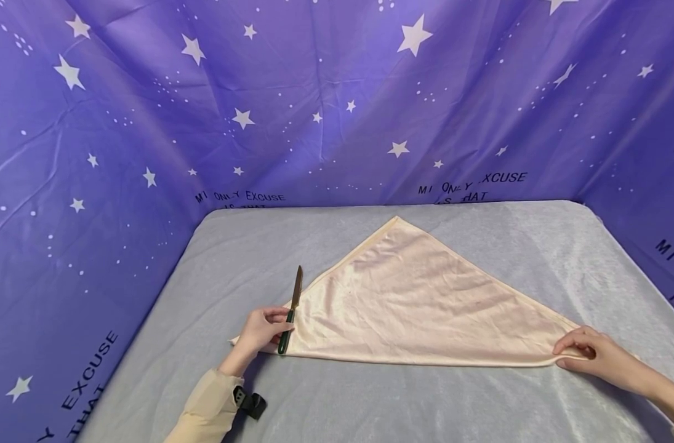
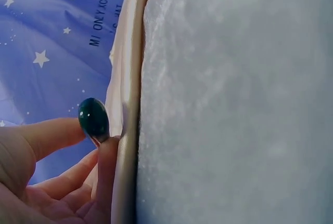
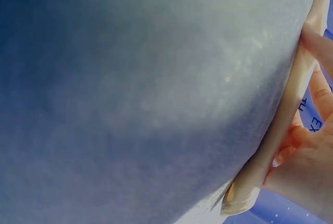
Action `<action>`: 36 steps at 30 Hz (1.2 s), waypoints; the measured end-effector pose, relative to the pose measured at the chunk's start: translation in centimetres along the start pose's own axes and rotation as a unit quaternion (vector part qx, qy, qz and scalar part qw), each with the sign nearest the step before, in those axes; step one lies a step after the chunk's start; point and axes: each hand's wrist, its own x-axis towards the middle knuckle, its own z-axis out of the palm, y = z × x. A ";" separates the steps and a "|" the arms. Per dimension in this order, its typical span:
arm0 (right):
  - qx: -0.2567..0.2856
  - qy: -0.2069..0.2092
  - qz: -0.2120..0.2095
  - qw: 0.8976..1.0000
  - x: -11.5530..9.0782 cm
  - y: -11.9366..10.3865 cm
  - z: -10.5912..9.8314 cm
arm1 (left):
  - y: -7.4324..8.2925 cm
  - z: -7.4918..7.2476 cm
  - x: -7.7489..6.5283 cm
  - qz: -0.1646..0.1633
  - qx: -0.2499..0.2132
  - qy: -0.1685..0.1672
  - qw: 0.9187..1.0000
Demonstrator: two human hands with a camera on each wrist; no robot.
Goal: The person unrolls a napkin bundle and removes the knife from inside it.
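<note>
A cream-pink satiny cloth [image 1: 414, 295] lies folded into a triangle, its peak pointing to the far side and its fold running along the near side. My left hand [image 1: 257, 332] pinches the dark green handle of a table knife [image 1: 287, 332] between thumb and fingers, over the cloth's left corner. The metal blade points away from me. From the left wrist, the rounded handle end [image 2: 93, 117] shows close beside the folded edge. Near the right corner, my right hand [image 1: 594, 354] pinches the cloth's near edge, and the right wrist view shows its fingers along that edge [image 3: 283, 109].
A grey plush cover [image 1: 425, 400] spreads over the table under the cloth. Purple curtains [image 1: 325, 92] with white stars and printed words stand around the back and both sides. A black strap with a small device [image 1: 250, 403] sits on my left wrist.
</note>
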 end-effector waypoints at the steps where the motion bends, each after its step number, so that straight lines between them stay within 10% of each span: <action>1: 0.000 0.000 0.000 1.000 0.0 0.0 0.0 | 0.1 0.0 0.0 -0.001 -0.006 -0.001 1.000; 18: 0.003 -0.005 0.000 1.000 0.0 0.0 0.0 | 2.5 -1.0 1.8 0.014 -0.085 0.029 0.996; 36: 0.016 -0.006 -0.003 1.000 -0.1 0.0 0.0 | 4.7 -1.5 6.2 -0.002 -0.034 0.052 0.998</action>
